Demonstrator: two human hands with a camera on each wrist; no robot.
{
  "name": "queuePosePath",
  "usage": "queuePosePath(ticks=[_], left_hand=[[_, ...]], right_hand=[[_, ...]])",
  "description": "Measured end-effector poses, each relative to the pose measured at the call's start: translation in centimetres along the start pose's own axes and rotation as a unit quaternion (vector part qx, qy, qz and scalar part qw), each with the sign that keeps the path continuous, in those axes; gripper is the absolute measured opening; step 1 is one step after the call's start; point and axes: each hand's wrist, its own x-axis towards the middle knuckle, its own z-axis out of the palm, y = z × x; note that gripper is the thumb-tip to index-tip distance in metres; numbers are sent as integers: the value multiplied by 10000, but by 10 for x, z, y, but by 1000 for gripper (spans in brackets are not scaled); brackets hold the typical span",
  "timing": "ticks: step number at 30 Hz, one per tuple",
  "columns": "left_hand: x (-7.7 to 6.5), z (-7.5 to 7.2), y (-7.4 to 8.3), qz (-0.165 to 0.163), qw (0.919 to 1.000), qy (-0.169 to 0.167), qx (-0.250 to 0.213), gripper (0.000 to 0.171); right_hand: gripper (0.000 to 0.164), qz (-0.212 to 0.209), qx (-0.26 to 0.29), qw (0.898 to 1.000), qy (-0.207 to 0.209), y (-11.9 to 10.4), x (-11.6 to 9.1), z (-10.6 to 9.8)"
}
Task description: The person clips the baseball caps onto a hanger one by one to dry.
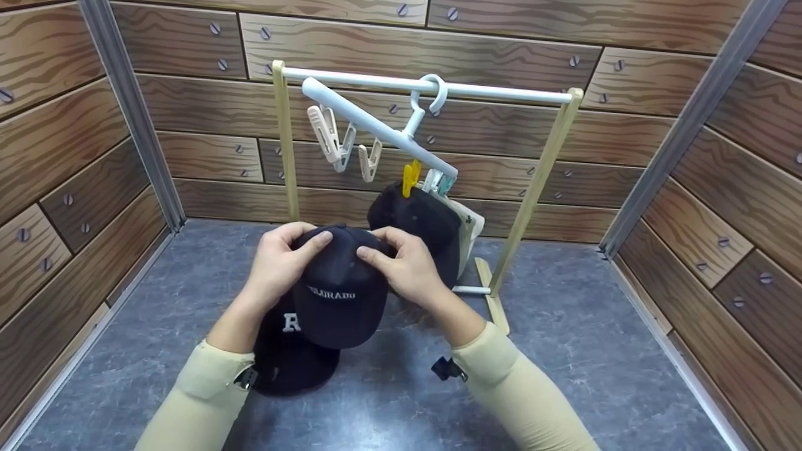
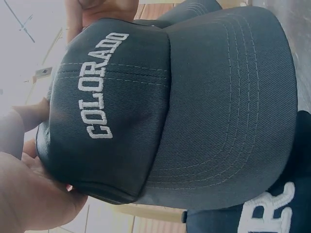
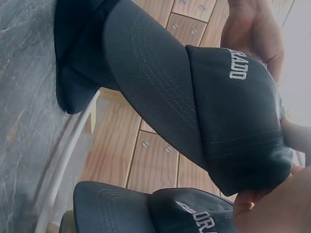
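Observation:
A dark baseball cap [image 1: 341, 313] with white COLORADO lettering is held up between both hands, its brim pointing down towards the person. My left hand [image 1: 280, 260] grips the left side of the crown, thumb on top. On the opposite side, my right hand [image 1: 408, 263] pinches the crown between thumb and fingers. Below and behind it, a second dark cap [image 1: 297, 369] bearing a white R lies on the grey floor, partly covered. In the right wrist view, another lettered dark cap [image 3: 116, 208] hangs beside the right hand.
A rack with wooden posts [image 1: 536, 188] and a white rail [image 1: 357, 79] stands behind. A tilted white hanger [image 1: 376, 125] carries several clips. Its low right end holds a dark cap [image 1: 416, 225] by a yellow clip [image 1: 410, 178], and a pale item [image 1: 470, 228]. Wood-patterned walls surround the floor.

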Motion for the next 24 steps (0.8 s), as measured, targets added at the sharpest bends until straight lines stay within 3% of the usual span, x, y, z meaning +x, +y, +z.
queuePosePath(ticks=[5, 12, 19, 24], left_hand=[[-2, 3, 13, 36, 9999, 109, -125, 17], [4, 8, 12, 67, 9986, 207, -492, 16], [19, 10, -15, 204, 9963, 193, -813, 25], [22, 11, -12, 229, 9955, 196, -897, 24]], right_hand=[[21, -119, -98, 9999, 38, -1, 3, -4], [25, -220, 20, 9997, 102, -4, 8, -10], [25, -223, -70, 9996, 128, -7, 12, -17], [26, -196, -5, 9998, 97, -9, 15, -20]])
